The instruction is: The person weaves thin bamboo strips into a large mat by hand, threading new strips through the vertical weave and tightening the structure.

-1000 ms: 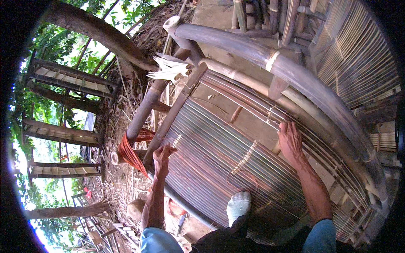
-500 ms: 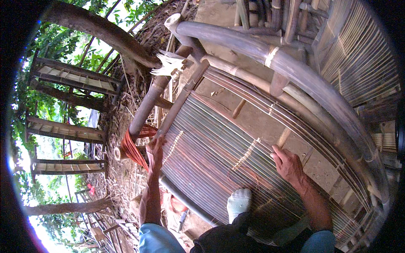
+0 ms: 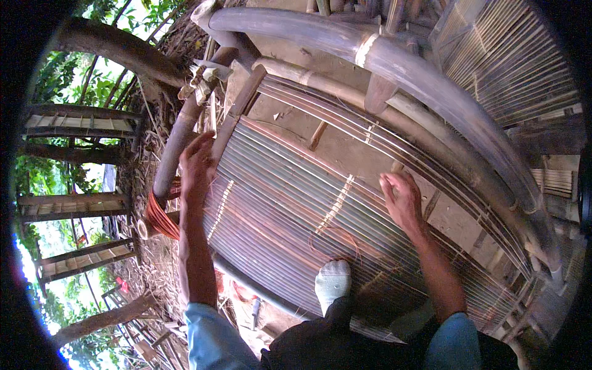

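Note:
Below me is a slatted bamboo panel (image 3: 271,185) of thin dark strips, bound with pale woven lashings (image 3: 336,203). At the panel's left end, my left hand (image 3: 197,163) is beside the wooden end bar (image 3: 237,108); motion blur hides what its fingers do. My right hand (image 3: 402,196) is above the panel's far edge with fingers curled in, thumb near the index finger. Anything pinched there is too small to make out. A loose thin brown strand (image 3: 314,246) curls on the slats near my socked foot (image 3: 333,283).
Thick bamboo poles (image 3: 283,28) frame the far side. Orange cord (image 3: 161,216) wraps a pole joint at left, below a pale bundle of strips (image 3: 202,80). A dark-handled tool (image 3: 255,311) lies on the ground. Another slatted bamboo piece (image 3: 512,68) stands far right.
My left hand has moved from beside the orange cord farther up along the end bar. My right hand stays near the far edge, its fingers more curled. The whole view has shifted.

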Demonstrator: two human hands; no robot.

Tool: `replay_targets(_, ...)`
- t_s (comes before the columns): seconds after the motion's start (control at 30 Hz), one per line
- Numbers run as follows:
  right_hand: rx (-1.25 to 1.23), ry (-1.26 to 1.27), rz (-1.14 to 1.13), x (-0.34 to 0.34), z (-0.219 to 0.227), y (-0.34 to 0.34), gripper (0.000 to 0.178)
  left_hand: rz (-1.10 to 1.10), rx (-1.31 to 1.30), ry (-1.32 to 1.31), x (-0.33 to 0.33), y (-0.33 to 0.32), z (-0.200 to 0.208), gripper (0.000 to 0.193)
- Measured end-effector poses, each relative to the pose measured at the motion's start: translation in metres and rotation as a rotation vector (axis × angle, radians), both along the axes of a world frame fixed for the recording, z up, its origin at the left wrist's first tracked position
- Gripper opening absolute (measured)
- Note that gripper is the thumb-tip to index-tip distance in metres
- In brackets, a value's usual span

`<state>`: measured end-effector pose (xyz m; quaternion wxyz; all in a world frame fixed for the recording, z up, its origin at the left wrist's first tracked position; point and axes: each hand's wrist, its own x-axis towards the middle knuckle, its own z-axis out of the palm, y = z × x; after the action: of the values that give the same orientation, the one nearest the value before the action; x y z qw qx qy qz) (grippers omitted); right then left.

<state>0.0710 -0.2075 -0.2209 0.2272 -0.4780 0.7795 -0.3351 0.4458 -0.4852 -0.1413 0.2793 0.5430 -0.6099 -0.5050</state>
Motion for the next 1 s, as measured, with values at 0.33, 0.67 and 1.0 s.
replay_targets(0.33,0.334,-0.077,0.337,0.01,0.007,-0.07,0.029,-0.269,-0.438,-0.46,-0.149,-0.007,-0.111,0.019)
replay_targets(0.67,0.069,-0.503,0.155,0.039,-0.029,-0.12,0.036,-0.476,-0.288,-0.748,-0.161,-0.013,-0.137,0.021)
replay_targets(1.0,0.287,-0.536,0.056,0.07,-0.056,-0.168,0.02,-0.749,-0.236,-0.791,-0.176,-0.014,-0.105,0.019)
